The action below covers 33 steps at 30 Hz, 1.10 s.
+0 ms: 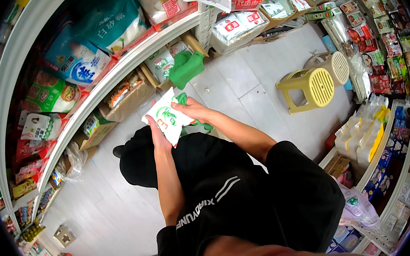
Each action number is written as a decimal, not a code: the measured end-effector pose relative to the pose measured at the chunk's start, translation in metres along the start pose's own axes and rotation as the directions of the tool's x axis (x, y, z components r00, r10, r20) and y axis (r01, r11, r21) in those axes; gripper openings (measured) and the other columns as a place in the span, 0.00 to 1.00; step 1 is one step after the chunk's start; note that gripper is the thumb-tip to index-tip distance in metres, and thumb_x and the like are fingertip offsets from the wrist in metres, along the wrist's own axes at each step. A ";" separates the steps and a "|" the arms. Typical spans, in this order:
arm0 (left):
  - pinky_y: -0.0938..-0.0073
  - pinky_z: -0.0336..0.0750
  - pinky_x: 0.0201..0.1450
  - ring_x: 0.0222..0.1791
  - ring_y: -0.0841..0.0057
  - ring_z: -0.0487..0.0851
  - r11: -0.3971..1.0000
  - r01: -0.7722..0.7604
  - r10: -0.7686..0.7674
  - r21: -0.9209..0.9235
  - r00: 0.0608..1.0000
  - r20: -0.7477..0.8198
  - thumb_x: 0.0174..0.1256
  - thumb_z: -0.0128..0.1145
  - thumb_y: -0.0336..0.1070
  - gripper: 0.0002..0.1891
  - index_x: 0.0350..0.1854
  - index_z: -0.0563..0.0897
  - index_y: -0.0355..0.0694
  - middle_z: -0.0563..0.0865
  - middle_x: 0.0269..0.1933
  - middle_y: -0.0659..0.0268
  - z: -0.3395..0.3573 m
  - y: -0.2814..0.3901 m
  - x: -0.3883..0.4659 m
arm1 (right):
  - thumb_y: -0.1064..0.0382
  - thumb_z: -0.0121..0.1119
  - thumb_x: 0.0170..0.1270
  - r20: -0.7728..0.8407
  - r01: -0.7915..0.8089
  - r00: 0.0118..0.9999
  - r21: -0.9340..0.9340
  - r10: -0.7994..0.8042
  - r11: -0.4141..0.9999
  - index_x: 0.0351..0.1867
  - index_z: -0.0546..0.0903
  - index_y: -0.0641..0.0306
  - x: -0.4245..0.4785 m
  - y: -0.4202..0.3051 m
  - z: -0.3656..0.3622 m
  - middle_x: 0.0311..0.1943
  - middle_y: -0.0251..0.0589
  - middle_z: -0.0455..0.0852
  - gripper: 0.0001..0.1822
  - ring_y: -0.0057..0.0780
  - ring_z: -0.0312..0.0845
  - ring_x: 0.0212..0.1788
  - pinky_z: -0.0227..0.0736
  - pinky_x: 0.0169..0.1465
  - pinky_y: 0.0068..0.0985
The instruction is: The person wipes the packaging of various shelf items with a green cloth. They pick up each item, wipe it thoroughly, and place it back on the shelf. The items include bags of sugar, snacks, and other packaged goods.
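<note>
Both hands hold a white plastic packet with green and orange print (167,116) above the lap. My left hand (158,132) supports the packet's lower left side, with the thumb along its face. From the right, my right hand (192,110) grips the upper right edge, and a green cloth (204,125) shows just behind it, partly hidden. Beyond the hands, another green cloth (186,69) hangs over the edge of a cardboard box that holds similar white packets (161,63).
Curved-looking shelving (102,80) with bagged goods runs along the left and top. Cardboard boxes (125,98) stand beneath it. A yellow plastic stool (307,89) and a beige one (337,67) stand on the tiled floor at right. Hanging packets (371,60) and more shelves line the right side.
</note>
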<state>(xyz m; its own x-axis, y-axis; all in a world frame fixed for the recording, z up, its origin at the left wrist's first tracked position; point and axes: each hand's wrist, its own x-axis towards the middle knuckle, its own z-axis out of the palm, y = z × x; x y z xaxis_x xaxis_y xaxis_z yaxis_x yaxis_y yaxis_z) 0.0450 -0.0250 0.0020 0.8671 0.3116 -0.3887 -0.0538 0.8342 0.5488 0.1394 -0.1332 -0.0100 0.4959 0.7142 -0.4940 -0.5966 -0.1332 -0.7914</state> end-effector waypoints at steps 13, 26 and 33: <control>0.68 0.59 0.63 0.60 0.70 0.67 0.993 -0.058 0.049 -0.106 0.995 -0.088 0.64 0.36 0.62 0.31 0.62 0.62 0.44 0.70 0.59 0.65 -0.015 -0.002 -0.015 | 0.62 0.57 0.53 0.213 0.536 0.684 -0.795 -0.698 0.283 0.33 0.77 0.69 -0.027 -0.011 0.071 0.32 0.57 0.78 0.11 0.53 0.74 0.33 0.70 0.36 0.39; 0.64 0.58 0.63 0.62 0.66 0.64 0.934 -0.065 0.074 -0.350 0.997 0.012 0.68 0.32 0.54 0.26 0.64 0.60 0.46 0.66 0.62 0.64 -0.015 0.009 -0.013 | 0.52 0.46 0.62 0.341 0.493 0.763 -0.857 -0.549 0.152 0.58 0.65 0.62 0.014 -0.056 0.094 0.60 0.52 0.63 0.25 0.52 0.50 0.65 0.40 0.65 0.49; 0.64 0.55 0.65 0.63 0.66 0.62 0.889 -0.047 0.086 -0.455 0.994 0.064 0.69 0.27 0.52 0.26 0.64 0.60 0.46 0.65 0.63 0.65 -0.015 0.012 -0.015 | 0.53 0.42 0.63 0.194 0.389 0.832 -0.872 -0.520 0.298 0.61 0.60 0.59 0.012 -0.018 0.086 0.64 0.52 0.54 0.26 0.59 0.50 0.63 0.46 0.60 0.54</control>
<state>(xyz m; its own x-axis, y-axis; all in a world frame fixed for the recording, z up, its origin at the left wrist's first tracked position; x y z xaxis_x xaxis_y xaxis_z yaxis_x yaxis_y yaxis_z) 0.0241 -0.0128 0.0026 0.8891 0.3522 -0.2922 -0.3143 0.9341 0.1693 0.1018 -0.0635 0.0294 0.6005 0.7965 0.0700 0.5651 -0.3609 -0.7419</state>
